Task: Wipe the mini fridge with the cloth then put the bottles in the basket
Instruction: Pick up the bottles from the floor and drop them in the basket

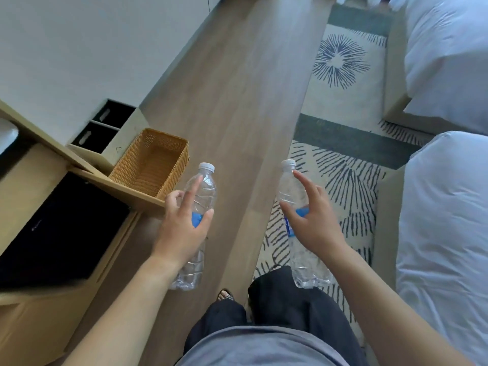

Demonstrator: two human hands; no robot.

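My left hand (pixel 182 225) grips a clear plastic water bottle (pixel 201 191) with a white cap and blue label, held upright above the wooden floor. A second bottle of the same kind (pixel 289 188) is gripped around its middle by my right hand (pixel 314 223). An empty woven wicker basket (pixel 150 162) sits on the wooden counter's corner, just left of the left bottle. Below the counter, the black front of the mini fridge (pixel 58 233) shows inside the wooden cabinet. No cloth is visible.
Behind the basket stands a pale box with two black compartments (pixel 105 128). A patterned rug (pixel 340 165) covers the floor on the right, beside two beds with white bedding (pixel 443 212). My legs and a sandalled foot (pixel 225 295) are below.
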